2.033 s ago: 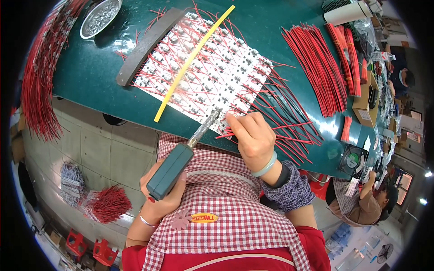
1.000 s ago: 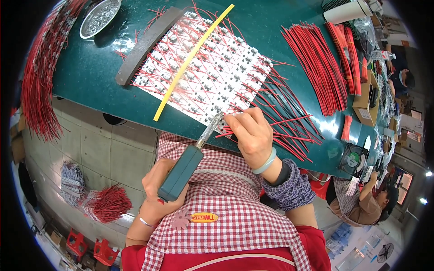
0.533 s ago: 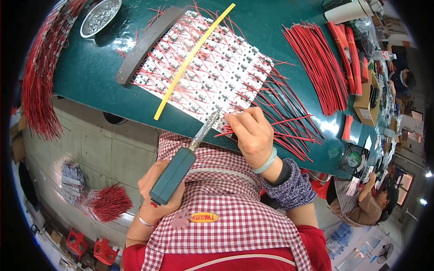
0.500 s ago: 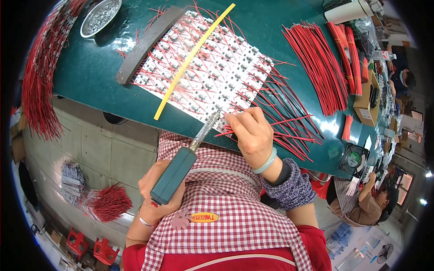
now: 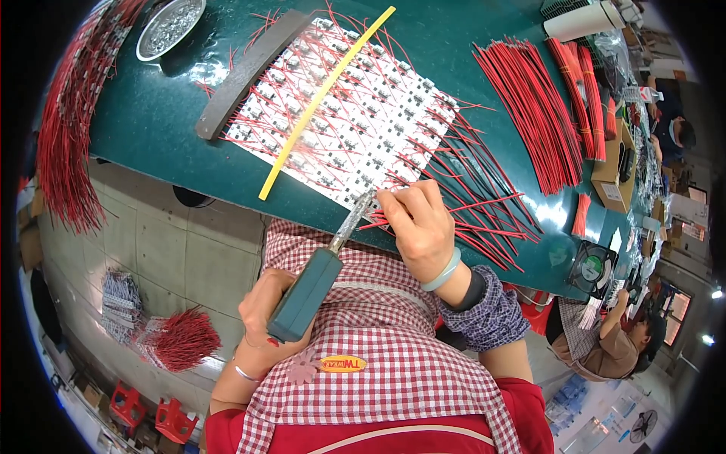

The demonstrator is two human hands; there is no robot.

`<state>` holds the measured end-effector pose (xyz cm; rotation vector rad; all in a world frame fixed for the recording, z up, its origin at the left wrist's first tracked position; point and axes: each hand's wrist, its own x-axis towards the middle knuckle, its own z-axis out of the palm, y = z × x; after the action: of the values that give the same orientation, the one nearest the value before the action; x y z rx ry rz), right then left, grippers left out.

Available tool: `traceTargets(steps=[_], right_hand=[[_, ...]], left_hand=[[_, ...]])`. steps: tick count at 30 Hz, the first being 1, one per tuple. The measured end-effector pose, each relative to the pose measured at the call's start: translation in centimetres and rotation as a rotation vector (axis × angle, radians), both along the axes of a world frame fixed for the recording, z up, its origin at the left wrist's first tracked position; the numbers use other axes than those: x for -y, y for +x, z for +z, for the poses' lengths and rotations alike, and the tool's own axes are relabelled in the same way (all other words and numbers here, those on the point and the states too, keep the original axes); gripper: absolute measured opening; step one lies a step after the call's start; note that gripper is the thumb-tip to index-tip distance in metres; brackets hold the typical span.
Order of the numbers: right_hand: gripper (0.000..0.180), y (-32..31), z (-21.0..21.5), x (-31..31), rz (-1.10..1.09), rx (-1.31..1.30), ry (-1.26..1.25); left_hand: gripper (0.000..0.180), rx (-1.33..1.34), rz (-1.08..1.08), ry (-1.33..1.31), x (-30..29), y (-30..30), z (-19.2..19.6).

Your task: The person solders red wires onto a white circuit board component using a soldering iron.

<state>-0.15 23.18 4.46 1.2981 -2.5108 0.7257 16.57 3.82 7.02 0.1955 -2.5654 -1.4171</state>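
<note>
In my left hand is a soldering iron with a green handle, fingers wrapped round it. Its metal shaft slants up to the near corner of a white panel of small circuit boards. The tip is close beside the fingertips of my right hand, which are pinched together over the panel's near right edge. What they pinch is too small to make out. Red wires pass under and beside that hand. Many thin red wires lie across the panel, and red and black ones fan out from its right side.
A yellow strip crosses the panel, and a dark bar lies along its left edge. Bundled red wires rest at the right; a metal bowl stands at the far left. A small fan sits at the right table edge.
The soldering iron and my left hand have shifted slightly right, and the tip has drawn back a little toward the panel's near edge. My right hand has barely moved.
</note>
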Motion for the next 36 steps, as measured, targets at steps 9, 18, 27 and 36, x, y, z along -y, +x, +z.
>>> traceTargets(steps=[9, 18, 27, 36], right_hand=[[0.040, 0.2, 0.3, 0.1, -0.008, 0.008, 0.027], [0.038, 0.2, 0.3, -0.1, -0.034, 0.033, 0.062], [0.056, 1.5, 0.8, -0.2, -0.125, 0.107, -0.110], [0.051, 1.5, -0.1, -0.3, -0.032, 0.070, -0.052]], left_hand=[[0.020, 0.006, -0.011, 0.018, 0.1, 0.2, -0.1], [0.023, -0.027, 0.054, -0.003, 0.4, 1.1, 0.0], [0.028, 0.098, 0.075, 0.076, 0.5, 4.2, -3.0], [0.028, 0.105, 0.121, 0.103, 0.3, 4.6, -2.9]])
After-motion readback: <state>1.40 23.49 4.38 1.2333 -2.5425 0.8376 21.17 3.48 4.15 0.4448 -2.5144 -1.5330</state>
